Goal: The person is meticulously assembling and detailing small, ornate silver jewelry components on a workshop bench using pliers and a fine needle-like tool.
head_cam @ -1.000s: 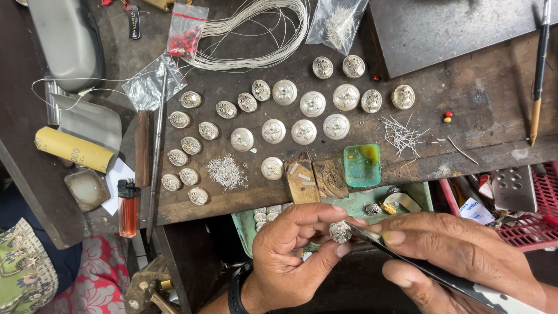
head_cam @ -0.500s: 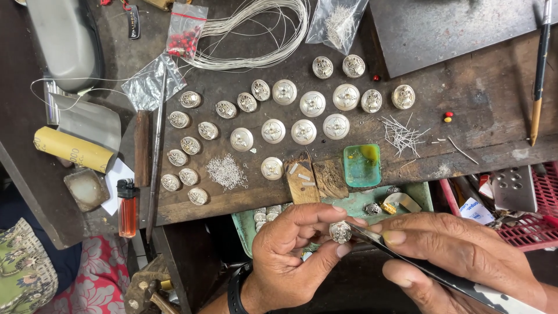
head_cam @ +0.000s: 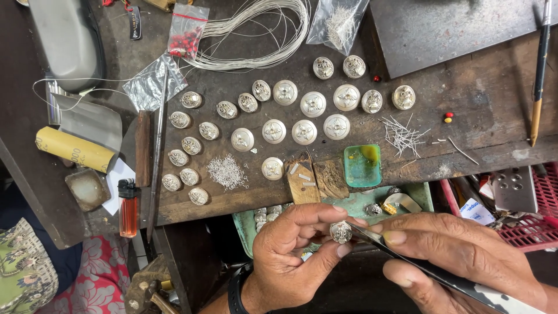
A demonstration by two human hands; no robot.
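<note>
The left hand (head_cam: 290, 256) pinches a small round silver ornament (head_cam: 341, 232) between thumb and fingertips. The right hand (head_cam: 459, 256) grips slim metal tweezers (head_cam: 407, 256), their tip touching the ornament, just below the green plastic tray (head_cam: 418, 195).

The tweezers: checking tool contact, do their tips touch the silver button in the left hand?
Touching: the head view shows the tweezers tip meeting the silver button.

silver buttons (head_cam: 304, 131), wire coil (head_cam: 256, 32) and green dish (head_cam: 362, 166) crowd the bench (head_cam: 500, 110); its right end lies barer.
</note>
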